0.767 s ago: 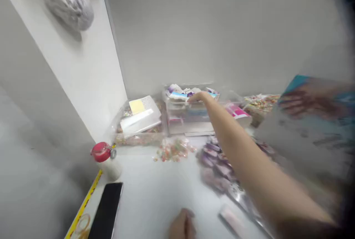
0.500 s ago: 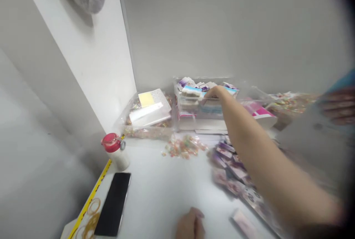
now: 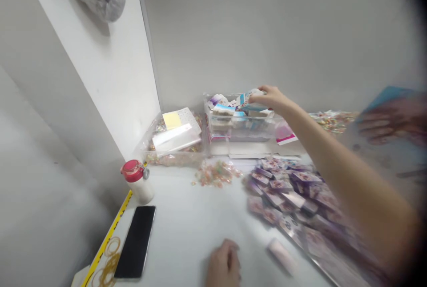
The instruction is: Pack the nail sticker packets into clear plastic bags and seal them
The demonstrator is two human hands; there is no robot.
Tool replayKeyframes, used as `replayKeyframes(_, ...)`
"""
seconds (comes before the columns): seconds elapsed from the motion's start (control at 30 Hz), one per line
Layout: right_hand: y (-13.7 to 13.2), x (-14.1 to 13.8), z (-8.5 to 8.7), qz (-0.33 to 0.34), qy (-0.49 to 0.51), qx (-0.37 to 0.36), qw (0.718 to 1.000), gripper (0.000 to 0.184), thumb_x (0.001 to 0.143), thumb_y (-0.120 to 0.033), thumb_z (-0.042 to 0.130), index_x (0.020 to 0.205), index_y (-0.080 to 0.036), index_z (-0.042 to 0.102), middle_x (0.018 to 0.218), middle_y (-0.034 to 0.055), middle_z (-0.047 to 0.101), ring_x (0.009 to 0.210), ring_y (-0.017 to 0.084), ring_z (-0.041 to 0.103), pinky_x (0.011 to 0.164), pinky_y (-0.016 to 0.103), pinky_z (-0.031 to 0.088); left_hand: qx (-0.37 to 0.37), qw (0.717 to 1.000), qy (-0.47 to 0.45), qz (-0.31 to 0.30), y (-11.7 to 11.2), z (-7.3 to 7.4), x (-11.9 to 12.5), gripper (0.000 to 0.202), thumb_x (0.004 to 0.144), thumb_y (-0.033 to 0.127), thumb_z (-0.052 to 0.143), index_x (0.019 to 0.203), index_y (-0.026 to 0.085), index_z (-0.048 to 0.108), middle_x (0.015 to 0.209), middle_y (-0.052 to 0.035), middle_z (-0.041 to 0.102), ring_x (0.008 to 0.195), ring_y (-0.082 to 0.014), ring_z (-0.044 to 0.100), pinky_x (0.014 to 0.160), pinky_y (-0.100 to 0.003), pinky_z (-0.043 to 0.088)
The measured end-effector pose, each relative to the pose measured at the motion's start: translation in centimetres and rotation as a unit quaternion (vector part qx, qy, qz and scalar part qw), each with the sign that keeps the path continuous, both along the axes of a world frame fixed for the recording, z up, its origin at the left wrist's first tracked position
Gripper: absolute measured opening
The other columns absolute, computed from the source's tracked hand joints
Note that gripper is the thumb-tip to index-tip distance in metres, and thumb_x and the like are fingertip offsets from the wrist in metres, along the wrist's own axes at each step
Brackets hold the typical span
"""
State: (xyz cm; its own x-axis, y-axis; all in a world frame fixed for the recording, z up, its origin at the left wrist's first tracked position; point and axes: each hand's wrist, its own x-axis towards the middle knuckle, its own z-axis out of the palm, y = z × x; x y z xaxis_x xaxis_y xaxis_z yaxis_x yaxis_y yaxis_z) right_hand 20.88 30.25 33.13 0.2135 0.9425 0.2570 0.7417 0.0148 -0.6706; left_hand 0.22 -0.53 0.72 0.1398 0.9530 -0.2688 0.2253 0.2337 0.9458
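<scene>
My right hand [image 3: 271, 98] is closed on a stack of blue-and-white printed cards [image 3: 251, 98]. It holds them at the top of a clear plastic box [image 3: 245, 135] in which more card stacks [image 3: 223, 110] lie. Low in the view, my left hand [image 3: 224, 264] rests on the white table [image 3: 180, 229] with its fingers curled closed. Whatever may be inside those fingers is hidden. Many small purple-and-pink printed packets [image 3: 280, 185] are heaped right of centre, partly behind my right forearm. One pale pink packet [image 3: 280, 253], blurred, lies apart to the right of my left hand.
Small wrapped pieces [image 3: 218, 173] lie before the box. A clear bag [image 3: 180, 159] with a notebook on it is left of it. A red-lidded bottle [image 3: 138, 182], a phone [image 3: 136, 242] and rubber bands [image 3: 110, 267] line the left edge. Another person's hand [image 3: 387, 120] is at right.
My right hand has risen out of the clear box with the stack of cards, moving slightly right. My left hand has stayed nearly where it was. The camera view has shifted slightly.
</scene>
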Motion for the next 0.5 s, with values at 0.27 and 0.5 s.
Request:
replayKeyframes(0.27,-20.7,-5.5,-14.2,0.218,0.323,-0.103,0.915,0.051,0.067,-0.029,0.060,0.117,-0.023,0.054,0.089,0.0036,0.062,0.073,0.018,0.057,0.062,0.028,0.047,0.005,0.902,-0.430,-0.021,0.3,3.4,-1.6,0.102,0.054,0.069,0.070,0.139,0.037,0.024,0.130,-0.0123,0.049,0.105,-0.0275,0.058,0.080,-0.040,0.050)
replayKeyframes(0.5,-26.4,-6.9,-17.2,0.347,0.308,-0.204,0.862,0.052,0.063,-0.022,0.056,0.114,-0.023,0.058,0.119,0.0036,0.057,0.108,0.026,0.051,0.093,0.036,0.039,-0.120,0.851,-0.511,-0.023,1.2,6.1,-4.1,0.084,0.074,0.079,0.035,0.127,0.016,0.053,0.126,-0.0161,0.058,0.120,-0.0361,0.049,0.097,-0.052,0.037)
